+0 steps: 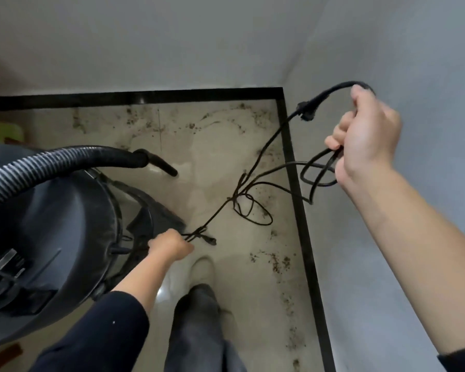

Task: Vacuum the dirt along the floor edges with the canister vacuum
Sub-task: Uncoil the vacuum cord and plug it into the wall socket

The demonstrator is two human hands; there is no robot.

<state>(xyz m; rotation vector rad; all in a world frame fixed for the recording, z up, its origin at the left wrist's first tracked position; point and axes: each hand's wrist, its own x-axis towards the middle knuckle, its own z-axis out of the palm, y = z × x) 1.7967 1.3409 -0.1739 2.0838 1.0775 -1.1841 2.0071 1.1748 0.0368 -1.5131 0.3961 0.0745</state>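
Note:
A dark grey canister vacuum (54, 237) stands at the lower left, its ribbed black hose (65, 159) arching over it and ending in a nozzle (164, 166) that hangs above the floor. My left hand (169, 245) grips a bunched part of the black power cord (255, 167) low beside the canister. My right hand (365, 138) is raised near the right wall and holds several loops of the same cord, with the plug (306, 111) dangling just left of it. Brown dirt (277, 261) lies scattered on the beige tile along both wall edges.
Black skirting (298, 200) runs along the back and right walls and meets in a corner. My white shoe (202, 269) and grey trouser leg stand below the left hand. Something green (3, 130) sits at the far left by the wall.

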